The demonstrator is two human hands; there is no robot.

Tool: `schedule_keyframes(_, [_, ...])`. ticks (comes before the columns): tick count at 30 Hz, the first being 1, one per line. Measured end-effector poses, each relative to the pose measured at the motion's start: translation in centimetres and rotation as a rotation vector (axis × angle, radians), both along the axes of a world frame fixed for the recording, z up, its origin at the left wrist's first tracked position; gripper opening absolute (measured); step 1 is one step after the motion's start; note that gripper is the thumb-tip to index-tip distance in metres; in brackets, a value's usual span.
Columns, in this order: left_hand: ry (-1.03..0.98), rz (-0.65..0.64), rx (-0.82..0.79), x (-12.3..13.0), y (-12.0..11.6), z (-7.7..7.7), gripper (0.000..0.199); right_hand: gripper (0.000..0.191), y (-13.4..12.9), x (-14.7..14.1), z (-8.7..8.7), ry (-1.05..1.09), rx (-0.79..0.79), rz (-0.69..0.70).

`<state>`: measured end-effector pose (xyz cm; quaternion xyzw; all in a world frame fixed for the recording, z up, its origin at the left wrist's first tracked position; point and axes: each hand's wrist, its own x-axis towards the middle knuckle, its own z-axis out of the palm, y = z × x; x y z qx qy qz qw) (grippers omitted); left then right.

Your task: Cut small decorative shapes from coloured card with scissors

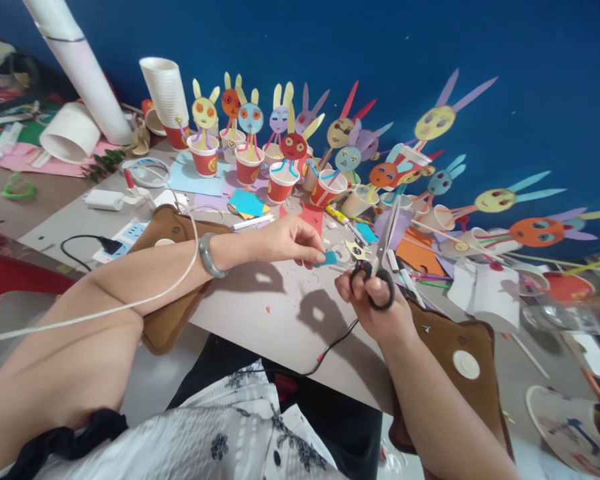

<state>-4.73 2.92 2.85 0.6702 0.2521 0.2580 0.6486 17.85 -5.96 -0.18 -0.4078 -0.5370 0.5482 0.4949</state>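
Between thumb and fingers, my left hand [300, 241] pinches a small blue paper piece [330, 258] above the table [260, 320]. My right hand [377, 307] has its fingers through the black handles of a pair of scissors [386, 240], whose blades point up and away from me. The paper and the scissors are apart, with a short gap between them. Near both hands lie a tape roll [341, 252], a yellow paper cutout [359, 251] and a yellow marker [337, 214].
Paper cups with rabbit figures [247, 167] line the blue wall. A cup stack [164, 90] stands at the back left. Brown cushions [455, 373] lie under both forearms. A white cable [105, 309] crosses my left arm; orange paper [420, 253] lies right of the scissors.
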Motion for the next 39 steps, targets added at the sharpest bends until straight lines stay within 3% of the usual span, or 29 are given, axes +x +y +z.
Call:
schedule_keyframes(3, [0.121, -0.060, 0.178, 0.3, -1.2, 0.0, 0.009, 0.026, -0.1, -0.5, -1.0, -0.230, 0.010, -0.220])
schedule_keyframes(6, [0.234, -0.085, 0.348, 0.5, -2.1, 0.1, 0.007, 0.020, -0.4, -1.2, -1.3, -0.369, 0.030, -0.220])
schedule_keyframes(10, [0.294, -0.107, 0.426, 0.6, -2.6, 0.3, 0.009, 0.018, -0.7, -1.9, -1.0, -0.428, 0.101, -0.218])
schedule_keyframes(17, [0.308, -0.095, 0.357, 0.5, -2.6, 0.4, 0.012, 0.027, -0.7, -1.9, -0.8, -0.410, 0.047, -0.187])
schedule_keyframes(27, [0.112, -0.037, 0.144, 0.6, -1.7, 0.3, 0.003, 0.024, -1.2, -2.2, -0.6, -0.285, 0.097, -0.345])
schedule_keyframes(33, [0.089, 0.041, 0.125, 0.6, -1.7, 0.3, 0.013, 0.022, -1.4, -2.1, -0.7, -0.306, 0.171, -0.374])
schedule_keyframes(39, [0.086, -0.034, 0.179, 0.5, -2.1, 0.0, 0.013, 0.024, -1.3, -2.1, -0.7, -0.368, 0.212, -0.346])
